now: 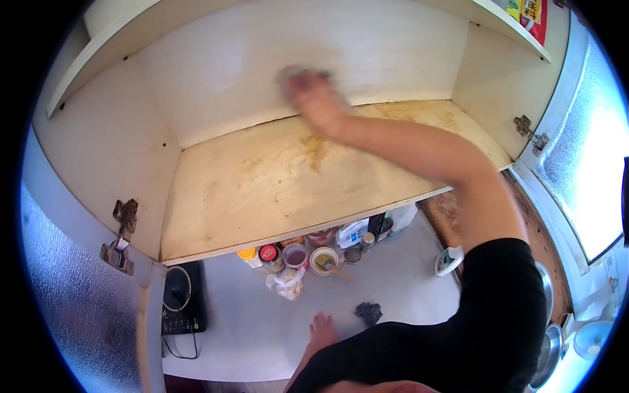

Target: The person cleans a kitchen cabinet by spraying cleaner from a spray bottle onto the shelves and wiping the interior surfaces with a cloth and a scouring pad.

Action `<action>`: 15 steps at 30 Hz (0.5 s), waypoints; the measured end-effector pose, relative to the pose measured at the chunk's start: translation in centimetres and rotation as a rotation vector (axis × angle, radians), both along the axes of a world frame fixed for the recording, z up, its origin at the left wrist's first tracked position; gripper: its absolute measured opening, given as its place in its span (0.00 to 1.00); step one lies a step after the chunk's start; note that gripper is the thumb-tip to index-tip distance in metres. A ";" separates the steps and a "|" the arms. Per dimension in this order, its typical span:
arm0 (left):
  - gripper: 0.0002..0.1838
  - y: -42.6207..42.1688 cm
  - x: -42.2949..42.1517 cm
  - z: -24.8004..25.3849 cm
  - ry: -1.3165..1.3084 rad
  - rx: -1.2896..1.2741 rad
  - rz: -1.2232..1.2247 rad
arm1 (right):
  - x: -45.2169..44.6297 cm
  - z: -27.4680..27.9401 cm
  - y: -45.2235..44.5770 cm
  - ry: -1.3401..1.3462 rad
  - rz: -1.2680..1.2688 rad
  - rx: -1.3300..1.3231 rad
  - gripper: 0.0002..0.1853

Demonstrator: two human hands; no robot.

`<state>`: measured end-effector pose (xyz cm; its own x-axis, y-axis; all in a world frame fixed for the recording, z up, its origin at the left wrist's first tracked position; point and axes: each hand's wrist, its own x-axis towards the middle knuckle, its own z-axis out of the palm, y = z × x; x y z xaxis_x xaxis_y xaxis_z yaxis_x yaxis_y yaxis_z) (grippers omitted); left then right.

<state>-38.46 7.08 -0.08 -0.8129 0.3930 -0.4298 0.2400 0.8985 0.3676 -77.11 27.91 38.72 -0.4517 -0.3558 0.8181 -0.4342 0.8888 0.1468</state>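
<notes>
My right hand (314, 98) is raised inside an open cabinet, against or close to its white back panel (229, 72). Motion blurs its fingers, which are closed around a greyish thing that I cannot make out. Below it, the cream cabinet shelf (249, 190) shows yellow-brown stains. Down on the grey countertop (242, 327), my left hand (322, 327) lies flat with its fingers spread, holding nothing. A dark, crumpled scouring pad (369, 311) lies to the right of that hand.
Jars, bowls and a plastic bag (286, 283) stand under the cabinet. A black induction cooker (183, 298) is at the left, a white bottle (449, 261) at the right. Frosted glass doors (78, 281) hang open on both sides. A red packet (532, 18) sits on the upper shelf.
</notes>
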 end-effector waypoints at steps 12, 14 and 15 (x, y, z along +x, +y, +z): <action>0.33 -0.6 -0.4 -1.3 0.014 0.072 -0.042 | 1.1 6.9 27.5 0.374 -0.620 -0.038 0.24; 0.33 -0.9 -0.2 -1.5 0.045 0.101 -0.046 | -0.5 7.8 24.5 0.284 -0.532 -0.265 0.18; 0.32 -0.5 -0.3 -1.5 0.050 0.081 -0.047 | -0.8 8.3 21.7 0.280 -0.565 -0.177 0.14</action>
<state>-38.75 6.61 -1.60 -0.8124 0.4631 -0.3542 0.3010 0.8535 0.4254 -77.94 49.57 47.07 -0.2906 0.0249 0.9565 0.1402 0.9900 0.0168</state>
